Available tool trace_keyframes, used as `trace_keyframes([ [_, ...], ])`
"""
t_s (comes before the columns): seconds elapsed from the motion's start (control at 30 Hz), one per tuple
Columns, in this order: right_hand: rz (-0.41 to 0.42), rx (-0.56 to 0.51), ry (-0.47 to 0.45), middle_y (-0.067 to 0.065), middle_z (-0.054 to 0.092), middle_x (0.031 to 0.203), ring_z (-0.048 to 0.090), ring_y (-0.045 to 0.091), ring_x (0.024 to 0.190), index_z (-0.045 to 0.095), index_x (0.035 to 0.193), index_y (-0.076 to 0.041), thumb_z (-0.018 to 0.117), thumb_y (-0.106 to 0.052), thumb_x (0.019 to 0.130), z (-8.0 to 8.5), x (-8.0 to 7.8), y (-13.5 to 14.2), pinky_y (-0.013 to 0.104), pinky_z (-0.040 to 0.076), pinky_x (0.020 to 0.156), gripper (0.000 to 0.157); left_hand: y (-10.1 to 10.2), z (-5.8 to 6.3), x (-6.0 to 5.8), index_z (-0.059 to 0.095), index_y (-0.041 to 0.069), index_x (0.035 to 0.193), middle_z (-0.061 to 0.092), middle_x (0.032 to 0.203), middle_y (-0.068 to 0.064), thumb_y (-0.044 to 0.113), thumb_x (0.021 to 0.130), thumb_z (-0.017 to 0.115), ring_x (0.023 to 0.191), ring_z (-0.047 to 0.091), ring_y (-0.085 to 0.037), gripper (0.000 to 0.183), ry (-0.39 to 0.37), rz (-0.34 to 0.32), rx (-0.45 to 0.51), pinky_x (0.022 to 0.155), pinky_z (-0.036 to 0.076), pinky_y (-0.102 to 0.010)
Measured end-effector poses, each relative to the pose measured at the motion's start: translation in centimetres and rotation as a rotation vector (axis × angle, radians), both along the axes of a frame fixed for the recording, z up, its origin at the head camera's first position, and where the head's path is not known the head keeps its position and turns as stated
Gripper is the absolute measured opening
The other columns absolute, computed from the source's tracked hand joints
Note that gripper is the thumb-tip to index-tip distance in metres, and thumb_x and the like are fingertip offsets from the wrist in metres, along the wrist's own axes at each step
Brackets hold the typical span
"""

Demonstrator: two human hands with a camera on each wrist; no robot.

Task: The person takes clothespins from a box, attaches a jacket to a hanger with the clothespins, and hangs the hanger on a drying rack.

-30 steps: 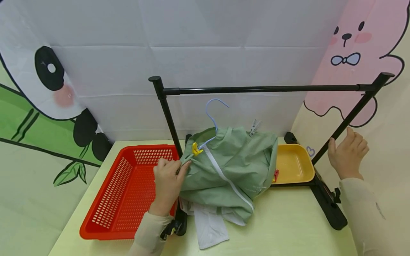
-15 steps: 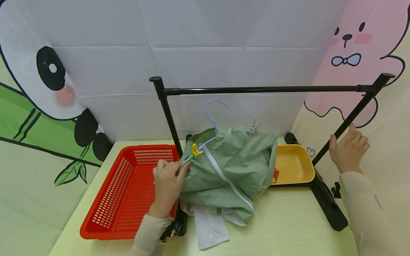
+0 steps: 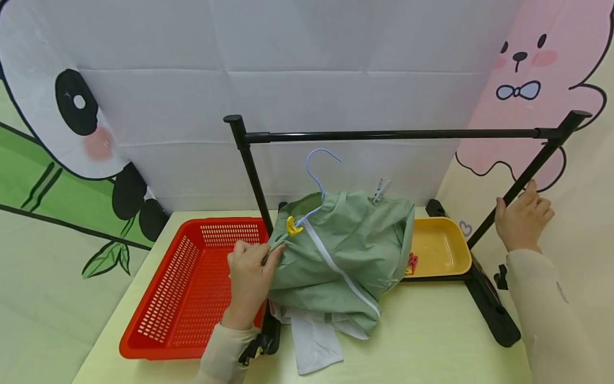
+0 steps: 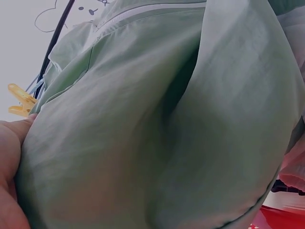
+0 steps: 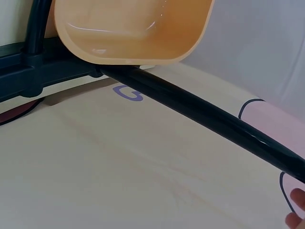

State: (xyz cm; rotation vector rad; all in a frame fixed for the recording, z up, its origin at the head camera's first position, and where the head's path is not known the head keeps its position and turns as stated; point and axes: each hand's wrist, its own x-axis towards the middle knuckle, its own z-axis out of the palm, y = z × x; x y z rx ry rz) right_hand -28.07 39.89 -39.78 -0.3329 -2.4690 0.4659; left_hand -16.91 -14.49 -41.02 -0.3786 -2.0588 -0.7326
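Observation:
A light green jacket (image 3: 345,250) with a white zip hangs bunched beneath the black rail in the head view. A blue hanger (image 3: 314,170) rises from its collar, its hook below the rail. My left hand (image 3: 249,277) pinches the jacket's left edge, near a yellow clothespin (image 3: 293,226). A grey clothespin (image 3: 381,192) stands at the jacket's top right. My right hand (image 3: 523,221) is at the rack's right post (image 3: 532,168), fingers loosely bent; its fingertips (image 5: 298,198) appear just below the post in the right wrist view. The jacket fills most of the left wrist view.
A red basket (image 3: 128,341) stands left on the pale table (image 3: 431,330). Behind the jacket, a yellow tray (image 3: 443,245) holds red clothespins (image 3: 411,264). A white cloth (image 3: 314,341) hangs below the jacket. The rack's black foot (image 3: 494,309) lies right.
My right hand has moved slightly up along the right post. The left hand keeps its pinch on the jacket, which has barely shifted.

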Motion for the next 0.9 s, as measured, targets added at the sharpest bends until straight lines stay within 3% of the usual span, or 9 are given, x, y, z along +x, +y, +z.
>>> trace_keyframes([
  [0.5,-0.025,0.068,0.023,0.047,0.041,0.112,0.033,0.061,0.106,0.002,0.151,0.011,0.052,-0.018,0.101,-0.3,-0.8,0.3,0.065,0.022,0.091,0.076,0.0,0.7,0.4,0.054,0.006,0.061,0.059,0.06,-0.009,0.011,0.078,0.081,0.066,0.036,-0.025,0.033,0.006,0.01,0.027,0.062,0.021,-0.04],
  [0.9,-0.039,0.093,0.032,0.048,0.037,0.12,0.032,0.062,0.113,0.004,0.15,0.013,0.052,-0.016,0.1,-0.1,-0.7,-0.1,0.067,0.02,0.098,0.076,-0.2,1.1,0.4,0.055,0.006,0.061,0.057,0.059,-0.008,0.01,0.079,0.082,0.067,0.036,-0.026,0.033,0.013,0.035,0.039,0.061,0.021,-0.039],
])
